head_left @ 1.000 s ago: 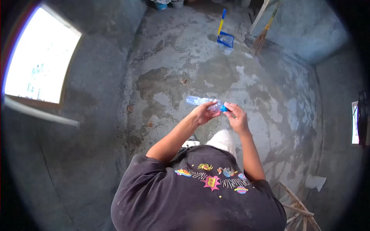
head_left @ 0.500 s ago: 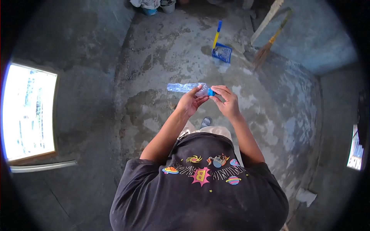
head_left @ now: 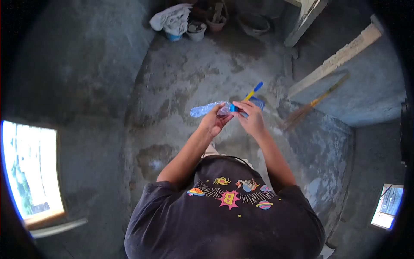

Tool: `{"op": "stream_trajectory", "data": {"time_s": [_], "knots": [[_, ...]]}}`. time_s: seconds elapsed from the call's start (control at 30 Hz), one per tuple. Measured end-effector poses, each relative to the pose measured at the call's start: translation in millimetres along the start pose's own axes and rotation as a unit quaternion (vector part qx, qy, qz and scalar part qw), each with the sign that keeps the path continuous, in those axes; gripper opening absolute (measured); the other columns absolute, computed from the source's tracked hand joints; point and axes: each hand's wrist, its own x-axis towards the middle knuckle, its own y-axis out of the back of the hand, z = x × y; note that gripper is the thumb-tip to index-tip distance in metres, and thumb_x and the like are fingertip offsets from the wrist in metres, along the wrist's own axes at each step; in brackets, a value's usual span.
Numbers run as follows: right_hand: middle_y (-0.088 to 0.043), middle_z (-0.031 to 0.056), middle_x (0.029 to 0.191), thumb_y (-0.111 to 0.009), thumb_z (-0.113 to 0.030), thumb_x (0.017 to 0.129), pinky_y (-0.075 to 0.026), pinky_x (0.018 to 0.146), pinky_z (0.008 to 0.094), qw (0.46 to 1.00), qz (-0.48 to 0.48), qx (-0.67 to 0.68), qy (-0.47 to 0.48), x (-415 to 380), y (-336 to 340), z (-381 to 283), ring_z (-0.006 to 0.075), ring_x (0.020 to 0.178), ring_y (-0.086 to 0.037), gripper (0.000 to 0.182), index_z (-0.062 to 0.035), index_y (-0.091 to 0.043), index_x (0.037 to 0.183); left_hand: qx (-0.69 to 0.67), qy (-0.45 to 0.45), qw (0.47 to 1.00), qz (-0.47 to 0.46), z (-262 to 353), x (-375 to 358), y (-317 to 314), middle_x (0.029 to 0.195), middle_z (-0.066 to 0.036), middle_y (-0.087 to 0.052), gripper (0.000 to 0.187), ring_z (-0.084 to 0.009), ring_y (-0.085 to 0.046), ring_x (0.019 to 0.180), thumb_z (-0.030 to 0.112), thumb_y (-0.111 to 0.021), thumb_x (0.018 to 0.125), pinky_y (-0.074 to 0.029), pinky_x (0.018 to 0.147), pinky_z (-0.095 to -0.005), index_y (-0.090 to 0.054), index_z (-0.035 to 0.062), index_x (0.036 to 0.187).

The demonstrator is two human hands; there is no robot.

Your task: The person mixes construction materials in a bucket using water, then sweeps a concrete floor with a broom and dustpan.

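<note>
Over grey floor (head_left: 177, 69), my left hand (head_left: 212, 123) wraps a clear plastic bottle (head_left: 203, 110), best held softly; my right hand (head_left: 252, 119) pinches its blue cap (head_left: 233, 108).

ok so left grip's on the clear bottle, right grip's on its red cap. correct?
Not quite: the cap is blue, not red, as the head view shows. The left grip is on the clear bottle, the right grip on its cap.

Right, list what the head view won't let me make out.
Head view:
Dustpan: partly hidden behind the right hand.
Cap: partly covered by the right hand; tightness unclear.
Bottle: partly covered by the left hand.
Blue bucket: contents hidden under the white sheet.
</note>
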Motion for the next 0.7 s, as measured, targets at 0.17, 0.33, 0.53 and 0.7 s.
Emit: {"op": "stream_trajectory", "data": {"time_s": [0.17,0.33,0.53,0.7], "knots": [[-0.066,0.0148,0.101,-0.072,-0.002,0.074,-0.052,0.079,0.0323,0.998,0.047,-0.023,0.019,93,20,43,0.0278,0.091,-0.064,0.034,-0.0005,-0.065,0.107,0.049,0.023,0.998,0.01,61,77,-52,0.091,-0.01,-0.064,0.02,-0.0201,-0.065,0.082,0.021,-0.065,0.087,-0.058,0.077,-0.031,-0.058,0.0049,0.097],[-0.067,0.0134,0.104,-0.075,-0.004,0.071,-0.053,0.081,0.0323,0.991,0.08,-0.072,0.081,166,40,94,0.0266,0.095,-0.065,0.036,-0.0003,-0.066,0.106,0.065,0.063,0.996,0.002,109,148,-99,0.09,-0.007,-0.062,0.02,-0.0184,-0.064,0.08,0.021,-0.066,0.087,-0.058,0.077,-0.0311,-0.058,0.0068,0.098],[-0.064,0.0138,0.099,-0.073,-0.001,0.073,-0.053,0.081,0.0328,0.997,0.066,0.029,-0.002,272,62,176,0.0252,0.094,-0.065,0.036,-0.0011,-0.063,0.108,0.14,0.016,0.99,-0.026,167,272,-146,0.092,-0.006,-0.063,0.025,-0.0187,-0.064,0.082,0.022,-0.066,0.086,-0.058,0.076,-0.0317,-0.058,0.0054,0.103],[-0.063,0.0093,0.097,-0.07,-0.004,0.078,-0.053,0.081,0.0306,0.98,0.099,0.144,-0.097,351,59,254,0.0155,0.09,-0.063,0.033,0.0024,-0.058,0.108,0.259,-0.058,0.962,-0.069,219,360,-189,0.097,-0.008,-0.061,0.037,-0.0218,-0.063,0.087,0.029,-0.067,0.086,-0.056,0.077,-0.0365,-0.054,0.0036,0.11]]}}
